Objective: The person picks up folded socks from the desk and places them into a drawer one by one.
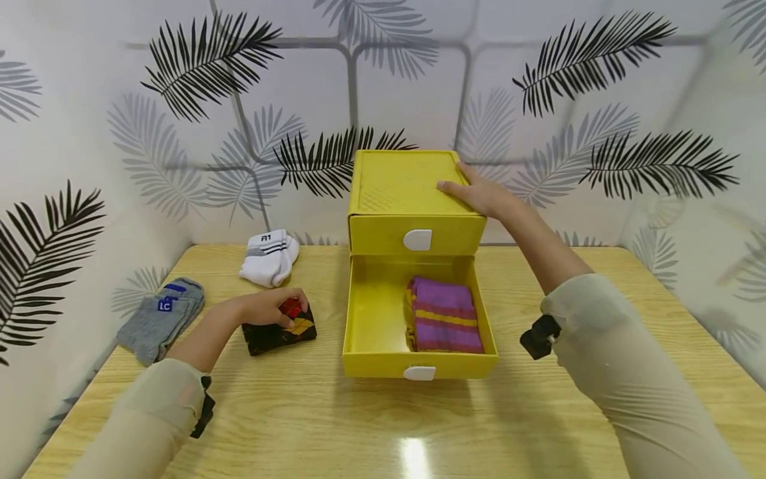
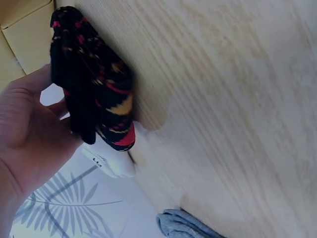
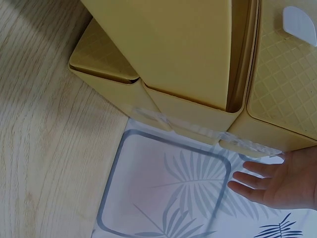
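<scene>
My left hand (image 1: 272,309) pinches a folded pair of black socks (image 1: 278,338) with a red and yellow pattern, close over the table. In the left wrist view, the socks (image 2: 94,84) are between thumb and fingers, some fingers hidden behind them. My right hand (image 1: 479,193) rests on the top right edge of a yellow drawer unit (image 1: 413,179); its fingers look extended in the right wrist view. One drawer (image 1: 377,313) is pulled out below the top one. Folded purple socks (image 1: 445,319) with yellow stripes lie in the drawer's right half, leaving its left half bare.
White socks (image 1: 269,259) lie folded at the back left of the wooden table (image 1: 287,419). Folded grey socks (image 1: 161,319) with blue marks are near the left edge. A leaf-patterned curtain (image 1: 407,86) stands right behind the table. White tabs (image 1: 417,239) mark the drawer fronts.
</scene>
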Available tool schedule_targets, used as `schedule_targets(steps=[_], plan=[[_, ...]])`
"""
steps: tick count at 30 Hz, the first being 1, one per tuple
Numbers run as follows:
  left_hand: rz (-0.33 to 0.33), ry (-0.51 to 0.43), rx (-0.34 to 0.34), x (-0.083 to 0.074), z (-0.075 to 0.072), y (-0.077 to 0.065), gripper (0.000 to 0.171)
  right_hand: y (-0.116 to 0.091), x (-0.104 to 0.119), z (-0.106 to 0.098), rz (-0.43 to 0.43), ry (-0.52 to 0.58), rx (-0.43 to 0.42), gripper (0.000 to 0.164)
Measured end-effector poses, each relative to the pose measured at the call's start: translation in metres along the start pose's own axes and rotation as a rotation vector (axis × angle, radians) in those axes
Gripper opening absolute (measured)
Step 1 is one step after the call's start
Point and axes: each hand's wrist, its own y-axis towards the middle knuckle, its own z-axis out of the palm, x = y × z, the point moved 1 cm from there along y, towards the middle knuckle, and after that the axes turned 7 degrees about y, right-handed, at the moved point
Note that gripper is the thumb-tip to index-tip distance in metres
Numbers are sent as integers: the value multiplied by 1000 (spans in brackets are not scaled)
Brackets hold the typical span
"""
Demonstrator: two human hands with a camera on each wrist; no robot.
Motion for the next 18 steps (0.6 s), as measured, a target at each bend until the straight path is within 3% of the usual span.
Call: schedule_targets(steps=[4,9,13,18], plan=[[2,-13,-69,5,3,2,21,0,0,0,-4,-2,0,80],[53,-23,-132,8,3,3,12,-1,1,1,-1,7,3,80],[28,-101,-62,12,-3,-4,1,0,0,0,-5,11,2,79],[-49,-141,63,13,-9,-14,17,0,0,0,-12,14,-4,80]])
